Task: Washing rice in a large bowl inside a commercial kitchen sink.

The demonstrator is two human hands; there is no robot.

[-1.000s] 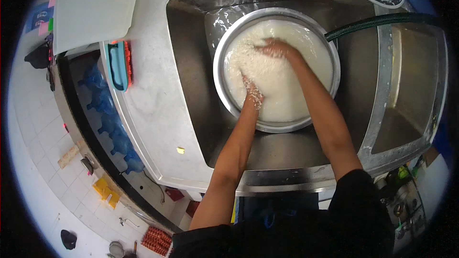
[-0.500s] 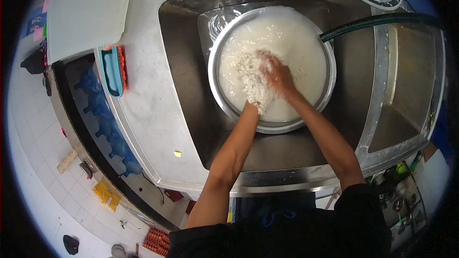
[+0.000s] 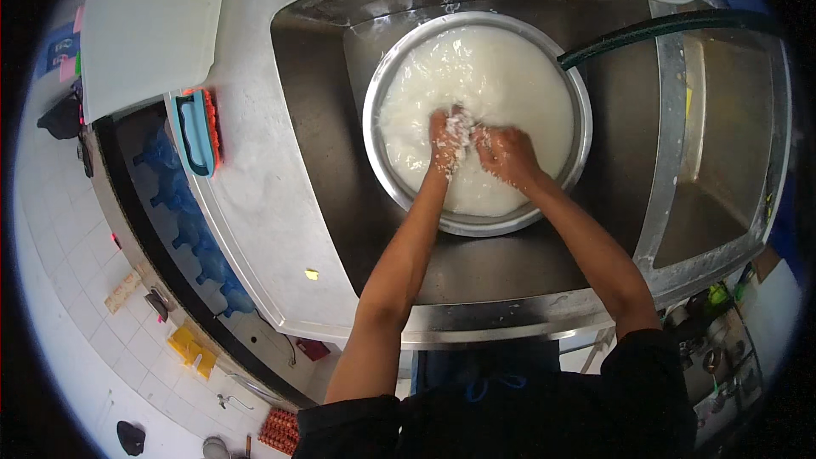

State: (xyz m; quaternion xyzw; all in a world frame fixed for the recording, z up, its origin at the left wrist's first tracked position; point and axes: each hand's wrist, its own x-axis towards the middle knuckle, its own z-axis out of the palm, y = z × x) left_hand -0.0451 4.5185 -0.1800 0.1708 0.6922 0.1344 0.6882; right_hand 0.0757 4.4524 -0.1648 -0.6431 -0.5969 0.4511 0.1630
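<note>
My left hand [image 3: 441, 146] and right hand [image 3: 508, 155] were positioned side by side, just apart, over the middle of a round metal bowl [image 3: 489, 225]. White grains [image 3: 460, 126] lay between the hands and adhered to both. The right hand's fingers were curled inward; the left hand's fingertips were blurred and partly covered by grains, so I could not tell whether either hand was closed on them. Cloudy white water [image 3: 523, 68] filled the bowl, which stood inside a metal sink [image 3: 518, 274]. A dark green hose [image 3: 671, 31] reached the bowl's upper right rim. On the metal surface [image 3: 263, 212], left of the sink, lay a blue brush [image 3: 197, 134] with orange bristles.
</note>
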